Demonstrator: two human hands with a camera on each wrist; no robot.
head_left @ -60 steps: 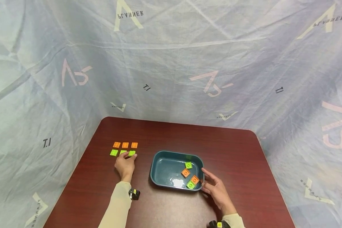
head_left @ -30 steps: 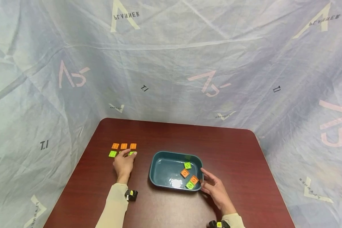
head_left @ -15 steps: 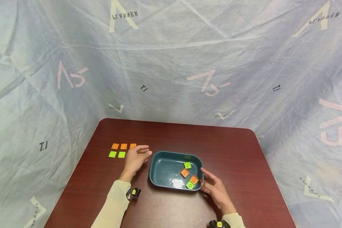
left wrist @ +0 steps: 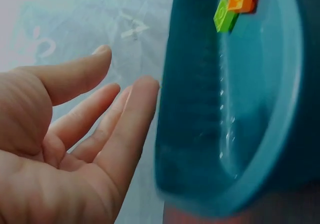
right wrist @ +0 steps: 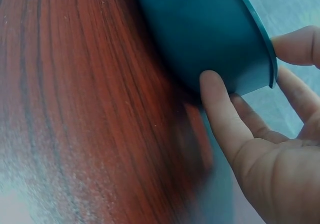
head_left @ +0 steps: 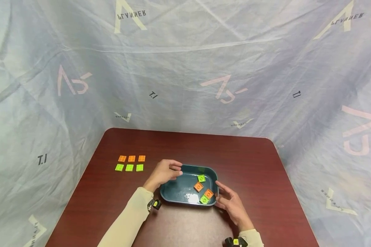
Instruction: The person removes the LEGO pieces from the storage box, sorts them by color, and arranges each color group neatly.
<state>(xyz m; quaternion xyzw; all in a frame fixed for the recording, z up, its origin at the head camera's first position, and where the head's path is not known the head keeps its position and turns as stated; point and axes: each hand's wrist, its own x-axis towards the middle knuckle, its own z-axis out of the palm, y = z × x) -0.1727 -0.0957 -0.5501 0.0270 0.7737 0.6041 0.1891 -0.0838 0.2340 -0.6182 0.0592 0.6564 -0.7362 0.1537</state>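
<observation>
A teal tray [head_left: 173,200] stands on the table, with two green and two orange square toy bricks inside at its right end, one an orange brick [head_left: 198,187]. My left hand [head_left: 162,174] is over the tray's left end, fingers relaxed and holding nothing; in the left wrist view its fingertips are close beside the tray's rim. My right hand [head_left: 233,207] touches the outside of the tray's right end with thumb and fingers loosely spread. To the left lie two rows of flat studded bricks: three orange bricks [head_left: 131,158] behind three green bricks [head_left: 129,167].
The dark red wooden table [head_left: 253,171] has rounded far corners. Printed grey-white cloth [head_left: 185,85] hangs behind it and along both sides. Black wrist cameras [head_left: 156,204] sit on both cuffs.
My left hand let go of the right-hand green brick, completing the front row of three, then moved right to the tray. The right hand stays at the tray's end.
</observation>
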